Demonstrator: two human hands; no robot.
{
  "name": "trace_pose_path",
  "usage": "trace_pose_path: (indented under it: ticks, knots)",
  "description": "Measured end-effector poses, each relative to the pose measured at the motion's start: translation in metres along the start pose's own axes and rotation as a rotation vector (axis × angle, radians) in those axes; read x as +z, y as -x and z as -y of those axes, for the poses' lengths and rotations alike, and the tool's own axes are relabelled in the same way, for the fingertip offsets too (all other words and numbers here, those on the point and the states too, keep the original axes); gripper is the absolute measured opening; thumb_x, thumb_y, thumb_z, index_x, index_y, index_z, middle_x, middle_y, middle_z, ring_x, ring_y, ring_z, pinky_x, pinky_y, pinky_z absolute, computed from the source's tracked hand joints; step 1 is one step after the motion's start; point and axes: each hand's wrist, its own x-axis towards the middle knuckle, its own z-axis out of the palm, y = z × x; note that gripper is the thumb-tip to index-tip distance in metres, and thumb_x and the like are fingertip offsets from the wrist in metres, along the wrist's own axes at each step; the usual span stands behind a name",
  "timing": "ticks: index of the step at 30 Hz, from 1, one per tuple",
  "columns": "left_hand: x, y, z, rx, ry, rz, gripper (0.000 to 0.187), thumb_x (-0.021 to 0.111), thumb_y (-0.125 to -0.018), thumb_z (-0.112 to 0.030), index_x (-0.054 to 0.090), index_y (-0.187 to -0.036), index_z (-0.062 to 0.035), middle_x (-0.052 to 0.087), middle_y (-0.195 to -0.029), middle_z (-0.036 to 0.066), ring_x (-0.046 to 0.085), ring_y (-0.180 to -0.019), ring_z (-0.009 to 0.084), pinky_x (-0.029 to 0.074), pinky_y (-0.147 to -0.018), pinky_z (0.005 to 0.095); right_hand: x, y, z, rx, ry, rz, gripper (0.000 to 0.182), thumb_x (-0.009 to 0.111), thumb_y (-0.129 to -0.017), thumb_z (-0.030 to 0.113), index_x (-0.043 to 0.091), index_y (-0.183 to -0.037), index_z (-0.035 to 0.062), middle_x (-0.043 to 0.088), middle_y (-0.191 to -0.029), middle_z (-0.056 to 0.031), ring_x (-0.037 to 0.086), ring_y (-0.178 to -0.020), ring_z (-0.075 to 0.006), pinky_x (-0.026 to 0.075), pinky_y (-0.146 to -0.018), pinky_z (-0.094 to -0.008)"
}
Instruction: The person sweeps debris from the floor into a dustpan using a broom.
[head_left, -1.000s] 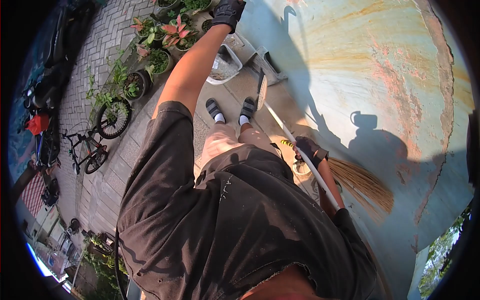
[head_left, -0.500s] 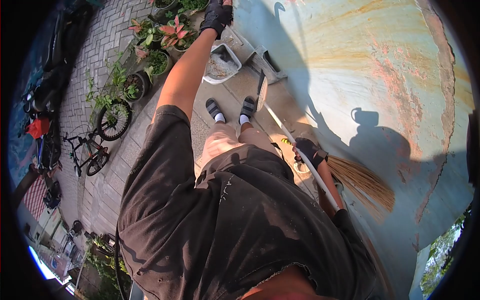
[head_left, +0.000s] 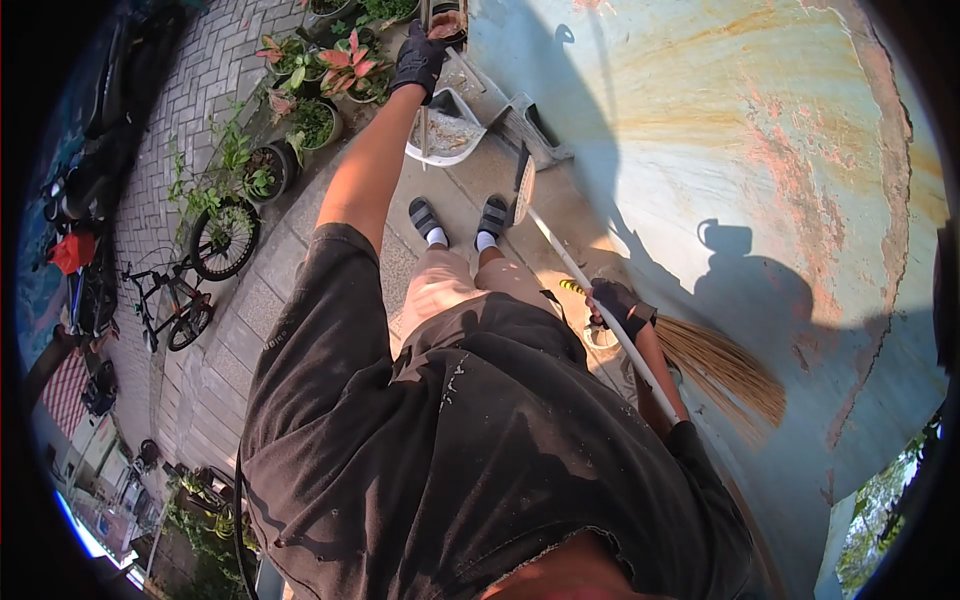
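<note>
My left hand (head_left: 418,62), in a black fingerless glove, reaches far forward and closes round a thin pale pole (head_left: 424,130). The pole's lower end overlaps a white dustpan-like tray (head_left: 462,150) with debris in it. At my right side, my gloved right hand (head_left: 618,305) is wrapped round the white handle (head_left: 565,255) of a long tool. That tool's head (head_left: 524,188), flat with a dark edge, is beside my right foot. A stick broom (head_left: 725,375) juts out behind the same hand, bristles fanned toward the wall; its yellow-and-black end (head_left: 572,286) shows past my fingers.
A peeling pale-blue wall (head_left: 680,140) rises close on my right. Potted plants (head_left: 315,125) line the left, with a bicycle (head_left: 185,290) near them on the paving. A grey container (head_left: 530,128) stands by the wall base. Motorbikes (head_left: 75,270) are farther left.
My left hand has drawn back slightly toward me, and the thin pole now shows in it, crossing the tray. My right hand and its tools have hardly moved.
</note>
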Motion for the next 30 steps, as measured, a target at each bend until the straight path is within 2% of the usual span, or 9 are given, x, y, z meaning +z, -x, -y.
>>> trace_pose_path:
  ticks: [2, 5, 7, 10, 20, 26, 28, 30]
  knots:
    - [-0.001, -0.001, -0.002, -0.004, 0.014, 0.018, 0.06, 0.052, -0.085, -0.053, 0.048, -0.12, -0.0048, 0.062, -0.097, 0.028, 0.059, -0.092, 0.0461, 0.046, -0.076, 0.0511, -0.002, -0.001, 0.0, 0.026, -0.038, 0.02, 0.015, 0.059, -0.087, 0.016, 0.05, -0.081, 0.0052, 0.051, -0.062, -0.0056, 0.046, -0.045, -0.0151, 0.039, -0.041, -0.0304]
    - [0.01, -0.007, 0.007, 0.033, 0.014, -0.079, 0.056, 0.051, -0.085, -0.051, 0.049, -0.116, -0.0047, 0.062, -0.095, 0.027, 0.059, -0.09, 0.0461, 0.046, -0.075, 0.0518, -0.003, 0.003, -0.002, 0.022, -0.015, 0.007, 0.016, 0.058, -0.088, 0.018, 0.05, -0.083, 0.0053, 0.051, -0.063, -0.0057, 0.046, -0.045, -0.0152, 0.039, -0.041, -0.0303]
    - [0.016, -0.01, 0.013, 0.054, -0.038, -0.05, 0.053, 0.052, -0.085, -0.05, 0.05, -0.111, -0.0042, 0.062, -0.094, 0.027, 0.059, -0.089, 0.0458, 0.046, -0.074, 0.0518, -0.007, -0.001, -0.01, -0.016, -0.052, 0.023, 0.028, 0.056, -0.091, 0.023, 0.05, -0.069, 0.0067, 0.047, -0.055, -0.0025, 0.045, -0.043, -0.0136, 0.04, -0.04, -0.0265]
    - [-0.004, 0.001, -0.018, 0.043, -0.006, 0.006, 0.051, 0.053, -0.085, -0.05, 0.051, -0.109, -0.0054, 0.062, -0.093, 0.027, 0.06, -0.088, 0.0453, 0.046, -0.074, 0.0518, -0.009, -0.003, -0.014, -0.037, -0.058, -0.009, 0.028, 0.055, -0.091, 0.023, 0.05, -0.069, 0.0067, 0.046, -0.054, -0.002, 0.044, -0.041, -0.0134, 0.04, -0.039, -0.0263]
    - [0.016, -0.008, -0.002, 0.029, -0.027, -0.063, 0.05, 0.052, -0.085, -0.052, 0.05, -0.111, -0.0086, 0.063, -0.093, 0.026, 0.061, -0.088, 0.0444, 0.046, -0.074, 0.0526, -0.007, -0.006, -0.016, -0.028, -0.066, -0.018, 0.03, 0.054, -0.091, 0.027, 0.049, -0.069, 0.0075, 0.045, -0.052, -0.0027, 0.044, -0.039, -0.0138, 0.039, -0.038, -0.0261]
    - [0.018, -0.011, -0.004, 0.009, -0.07, -0.016, 0.052, 0.049, -0.086, -0.052, 0.049, -0.112, -0.0067, 0.063, -0.091, 0.027, 0.06, -0.086, 0.0457, 0.046, -0.073, 0.0538, 0.002, 0.002, -0.009, 0.001, -0.014, 0.009, 0.028, 0.054, -0.091, 0.025, 0.048, -0.069, 0.0077, 0.047, -0.054, -0.0033, 0.045, -0.04, -0.0139, 0.04, -0.038, -0.0262]
    - [0.023, -0.017, 0.001, 0.078, -0.054, -0.106, 0.05, 0.05, -0.086, -0.048, 0.051, -0.104, -0.0011, 0.062, -0.087, 0.029, 0.06, -0.084, 0.0465, 0.047, -0.07, 0.0526, -0.003, -0.001, -0.012, 0.032, -0.051, 0.042, 0.026, 0.054, -0.09, 0.022, 0.048, -0.069, 0.0075, 0.048, -0.055, -0.0037, 0.045, -0.04, -0.0141, 0.039, -0.038, -0.0266]
    - [0.017, -0.012, -0.005, 0.085, -0.068, -0.117, 0.049, 0.051, -0.086, -0.048, 0.052, -0.104, -0.0015, 0.062, -0.088, 0.029, 0.06, -0.084, 0.0463, 0.047, -0.07, 0.0526, 0.003, 0.002, -0.011, 0.007, -0.034, 0.018, 0.026, 0.055, -0.089, 0.022, 0.048, -0.069, 0.0074, 0.048, -0.055, -0.0037, 0.045, -0.04, -0.0141, 0.039, -0.038, -0.0265]
